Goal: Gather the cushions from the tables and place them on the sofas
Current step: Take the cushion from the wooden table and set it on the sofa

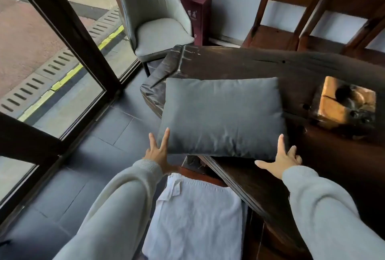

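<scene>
A dark grey rectangular cushion (pixel 223 116) lies flat on the near left corner of a dark wooden table (pixel 260 66), its left part overhanging the edge. My left hand (pixel 157 150) is at the cushion's near left corner, fingers spread, touching its edge. My right hand (pixel 280 161) is at the near right corner, fingers apart, resting against the cushion's lower edge. Neither hand has closed on it. No sofa is in view.
A white cloth (pixel 195 216) covers a seat just below the table edge. A grey upholstered chair (pixel 158 28) stands beyond the table, a maroon box (pixel 198 10) beside it. Two wooden chairs (pixel 295 20) line the far wall. A glass wall with dark frames (pixel 68 37) runs on the left.
</scene>
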Demonstrator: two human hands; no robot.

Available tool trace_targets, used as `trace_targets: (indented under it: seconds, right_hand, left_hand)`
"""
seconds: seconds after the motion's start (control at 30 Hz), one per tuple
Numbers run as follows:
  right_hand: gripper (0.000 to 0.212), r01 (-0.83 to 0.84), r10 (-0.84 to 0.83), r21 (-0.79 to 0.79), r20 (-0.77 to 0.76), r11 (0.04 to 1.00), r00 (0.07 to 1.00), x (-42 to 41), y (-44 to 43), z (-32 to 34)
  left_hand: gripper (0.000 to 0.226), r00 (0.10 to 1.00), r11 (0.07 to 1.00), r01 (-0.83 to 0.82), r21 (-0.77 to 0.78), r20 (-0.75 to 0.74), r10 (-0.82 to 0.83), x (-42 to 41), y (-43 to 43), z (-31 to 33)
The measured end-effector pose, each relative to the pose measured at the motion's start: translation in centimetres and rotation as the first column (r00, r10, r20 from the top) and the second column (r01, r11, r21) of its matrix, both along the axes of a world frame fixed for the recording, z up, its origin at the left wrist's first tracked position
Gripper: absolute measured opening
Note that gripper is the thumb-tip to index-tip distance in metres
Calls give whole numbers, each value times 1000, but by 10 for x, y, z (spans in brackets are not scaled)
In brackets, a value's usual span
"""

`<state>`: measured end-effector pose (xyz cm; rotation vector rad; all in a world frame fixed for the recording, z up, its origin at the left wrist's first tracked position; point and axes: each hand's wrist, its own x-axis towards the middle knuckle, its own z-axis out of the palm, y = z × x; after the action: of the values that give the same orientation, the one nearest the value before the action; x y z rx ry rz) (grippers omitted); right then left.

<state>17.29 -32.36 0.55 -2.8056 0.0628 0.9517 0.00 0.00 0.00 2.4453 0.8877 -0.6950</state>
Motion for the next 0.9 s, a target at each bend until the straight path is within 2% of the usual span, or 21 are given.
trace_targets:
  seconds: [0.07, 0.17, 0.23, 0.3, 0.4, 0.5, 0.57, 0.7, 0.73, 0.8, 0.83, 0.87, 0.9]
  right_hand:
    - [134, 30, -30, 11, 10, 1000, 1000, 4, 1, -7]
    - [134, 99, -98, -7, 89, 995, 991, 13, 6, -14]
    - [122, 108, -97, -67, 145, 992, 985, 14, 8, -15]
    - [102, 131, -118, -40, 237, 991, 964, 19, 10, -11]
    - [82, 133, -162, 125, 263, 983, 951, 21, 14, 0]
    - [82, 184, -281, 353, 247, 917, 927, 23, 27, 33]
    - [79, 136, -269, 443, 253, 886, 929, 23, 42, 59]
    - [45, -25, -152, 581, 255, 814, 955, 28, 100, 132]
    - [35, -19, -163, 597, 249, 802, 955, 33, 108, 138]
    - [17, -97, -93, 670, 242, 736, 966, 14, 156, 177]
    - [8, -96, -86, 675, 230, 732, 969, 15, 160, 179]
    - [9, -160, -19, 705, 239, 691, 971, -3, 187, 196]
    - [18, -194, 34, 733, 227, 652, 973, -18, 214, 209]
  left_hand:
    - [145, 999, 1000, -24, -16, 33, 25, 3, 3, -5]
    - [138, 999, 995, 41, 90, 16, -43, 6, 9, -16]
    - [125, 997, 987, 80, 139, 0, -81, 3, 14, -20]
    - [105, 996, 983, 40, 176, 75, -54, 7, 23, -14]
    - [89, 976, 989, -64, 133, 216, 34, 6, 36, 4]
    - [73, 930, 985, -136, 103, 356, 91, 4, 54, 47]
    - [59, 882, 980, -190, 65, 450, 141, 2, 71, 79]
    - [39, 736, 915, -402, -12, 591, 331, -33, 121, 160]
    - [34, 675, 888, -454, -75, 621, 398, -33, 127, 164]
    - [28, 513, 787, -585, -195, 663, 545, -89, 156, 207]
    - [24, 465, 760, -606, -235, 670, 579, -92, 160, 207]
    - [20, 379, 711, -647, -276, 694, 613, -131, 175, 228]
    - [15, 307, 676, -664, -319, 708, 636, -171, 188, 250]
